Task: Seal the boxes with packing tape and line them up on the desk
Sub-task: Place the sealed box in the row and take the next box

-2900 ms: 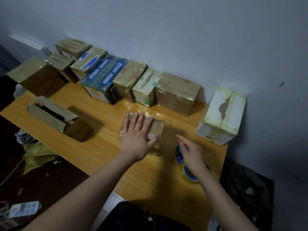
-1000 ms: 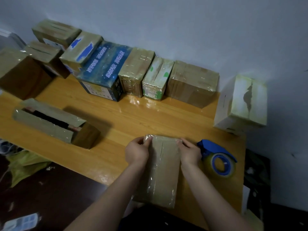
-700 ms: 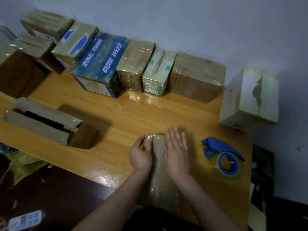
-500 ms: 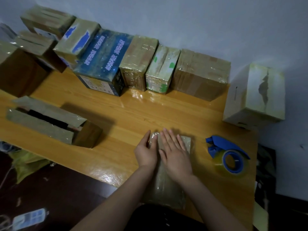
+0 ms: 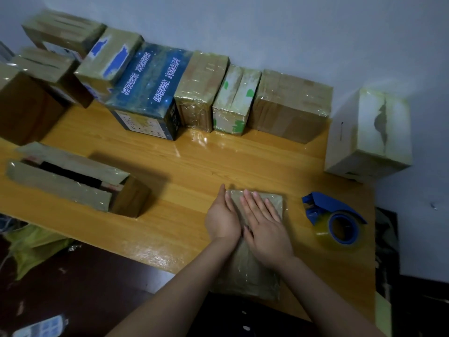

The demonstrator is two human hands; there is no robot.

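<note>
Fingers (image 5: 258,206) flat on box (image 5: 246,276), dispenser (image 5: 339,226) beside

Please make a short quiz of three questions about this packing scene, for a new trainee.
1. True or false: the tape dispenser lies right of the taped box.
2. The right hand: A) presses flat on the taped box B) holds the dispenser C) lifts a flap.
3. Fill in: the open box lies to the ___ of the left hand.
Key: 1 true; 2 A; 3 left.
</note>
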